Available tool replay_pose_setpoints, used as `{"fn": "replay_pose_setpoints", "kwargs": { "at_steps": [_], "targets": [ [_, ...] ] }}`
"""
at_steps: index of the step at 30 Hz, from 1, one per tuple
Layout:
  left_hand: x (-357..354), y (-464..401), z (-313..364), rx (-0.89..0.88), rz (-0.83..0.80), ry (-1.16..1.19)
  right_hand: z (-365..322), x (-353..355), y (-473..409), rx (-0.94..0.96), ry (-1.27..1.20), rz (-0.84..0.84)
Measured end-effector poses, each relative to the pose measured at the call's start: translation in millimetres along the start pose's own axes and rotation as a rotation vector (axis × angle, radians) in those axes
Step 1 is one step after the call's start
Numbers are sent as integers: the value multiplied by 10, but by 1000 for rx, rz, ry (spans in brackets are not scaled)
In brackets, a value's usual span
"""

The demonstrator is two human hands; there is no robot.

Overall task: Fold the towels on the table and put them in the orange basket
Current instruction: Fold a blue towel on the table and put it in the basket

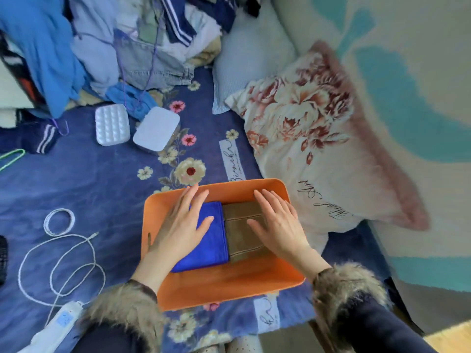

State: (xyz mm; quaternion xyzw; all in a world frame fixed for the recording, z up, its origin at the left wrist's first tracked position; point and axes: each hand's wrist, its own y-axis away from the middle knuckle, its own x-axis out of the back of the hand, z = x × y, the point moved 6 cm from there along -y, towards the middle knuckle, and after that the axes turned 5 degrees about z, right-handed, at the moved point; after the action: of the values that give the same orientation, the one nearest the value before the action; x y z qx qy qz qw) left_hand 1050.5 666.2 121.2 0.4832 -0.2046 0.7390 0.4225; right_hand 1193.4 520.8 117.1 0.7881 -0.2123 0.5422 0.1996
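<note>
An orange basket (pixel 229 286) sits on a blue flowered bedspread in front of me. Inside it lie two folded towels side by side: a bright blue towel (pixel 211 240) on the left and a brown towel (pixel 242 225) on the right. My left hand (pixel 178 230) lies flat with straight fingers on the blue towel. My right hand (pixel 275 225) rests flat, fingers spread, on the brown towel. Both wrists wear fur-trimmed dark sleeves.
A floral pillow (pixel 318 138) leans right of the basket. A pile of clothes (pixel 102 47) fills the far left. Two white plastic boxes (pixel 135 127) lie beyond the basket. A white cable (pixel 58 250) and a handheld controller (pixel 61 319) lie at the left.
</note>
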Motion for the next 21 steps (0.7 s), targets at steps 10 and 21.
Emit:
{"fn": "replay_pose_setpoints", "kwargs": {
  "at_steps": [10, 21],
  "targets": [
    [667, -142, 1302, -484, -34, 48, 180, 1454, 1118, -402, 72, 353],
    [398, 1365, 3147, -1117, -290, 207, -76, 1845, 3834, -1026, 116, 657]
  ]
}}
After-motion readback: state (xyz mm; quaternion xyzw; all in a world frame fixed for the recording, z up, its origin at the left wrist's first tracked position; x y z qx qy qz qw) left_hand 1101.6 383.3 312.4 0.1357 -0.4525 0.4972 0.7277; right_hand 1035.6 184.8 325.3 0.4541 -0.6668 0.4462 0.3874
